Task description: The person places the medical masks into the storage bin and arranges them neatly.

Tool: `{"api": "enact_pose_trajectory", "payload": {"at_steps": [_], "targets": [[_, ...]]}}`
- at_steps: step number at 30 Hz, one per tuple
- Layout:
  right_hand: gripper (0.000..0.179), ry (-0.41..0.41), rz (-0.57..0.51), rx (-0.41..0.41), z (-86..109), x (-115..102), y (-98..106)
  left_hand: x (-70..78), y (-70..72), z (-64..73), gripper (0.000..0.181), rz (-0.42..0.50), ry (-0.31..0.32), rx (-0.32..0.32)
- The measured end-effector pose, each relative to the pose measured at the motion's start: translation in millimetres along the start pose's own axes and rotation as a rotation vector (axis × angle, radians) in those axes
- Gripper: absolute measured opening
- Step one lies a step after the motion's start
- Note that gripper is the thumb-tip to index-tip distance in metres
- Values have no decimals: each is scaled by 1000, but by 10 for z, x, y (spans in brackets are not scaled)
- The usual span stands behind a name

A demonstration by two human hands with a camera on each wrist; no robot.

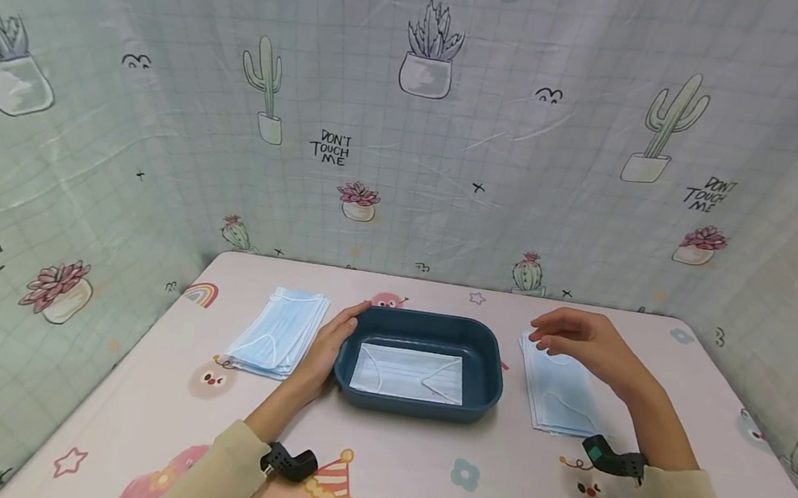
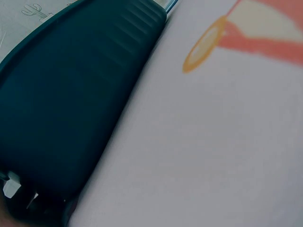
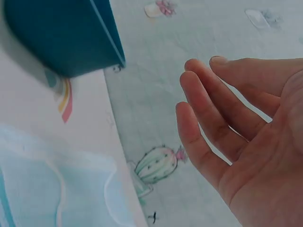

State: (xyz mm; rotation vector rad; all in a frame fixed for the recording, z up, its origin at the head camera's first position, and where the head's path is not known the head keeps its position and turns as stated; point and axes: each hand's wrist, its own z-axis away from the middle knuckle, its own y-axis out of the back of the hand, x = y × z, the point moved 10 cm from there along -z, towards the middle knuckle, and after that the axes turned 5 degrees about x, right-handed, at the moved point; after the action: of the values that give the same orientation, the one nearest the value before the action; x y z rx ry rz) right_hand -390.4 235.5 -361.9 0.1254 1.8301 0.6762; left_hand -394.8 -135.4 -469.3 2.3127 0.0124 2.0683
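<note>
A dark teal plastic bin (image 1: 416, 408) stands mid-table with a light blue face mask (image 1: 407, 374) lying flat inside, its ear loops on top. Along the bin's left wall rests my left hand (image 1: 327, 351), fingers extended up to the rim. The bin's outer wall (image 2: 71, 94) fills the left of the left wrist view. My right hand (image 1: 584, 341) hovers over the far end of a stack of blue face masks (image 1: 564, 397) right of the bin. Its fingers (image 3: 208, 120) are loosely bent, with nothing between them in the right wrist view.
Another stack of blue face masks (image 1: 283, 326) lies left of the bin, close beside my left hand. The white table (image 1: 406, 485) carries printed cartoon figures. A curtain (image 1: 409, 175) with cactus drawings hangs behind and at both sides of it.
</note>
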Motion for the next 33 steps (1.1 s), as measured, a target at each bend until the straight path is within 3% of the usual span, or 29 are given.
{"api": "enact_pose_trajectory", "payload": {"at_steps": [15, 26, 33], "targets": [[33, -58, 6, 94, 218, 394, 363, 5, -47, -17, 45, -12, 4, -19], [37, -119, -52, 93, 179, 614, 423, -16, 42, 10, 47, -7, -4, -6], [44, -209, 9, 87, 255, 853, 474, -22, -6, 13, 46, -2, 6, -19]]}}
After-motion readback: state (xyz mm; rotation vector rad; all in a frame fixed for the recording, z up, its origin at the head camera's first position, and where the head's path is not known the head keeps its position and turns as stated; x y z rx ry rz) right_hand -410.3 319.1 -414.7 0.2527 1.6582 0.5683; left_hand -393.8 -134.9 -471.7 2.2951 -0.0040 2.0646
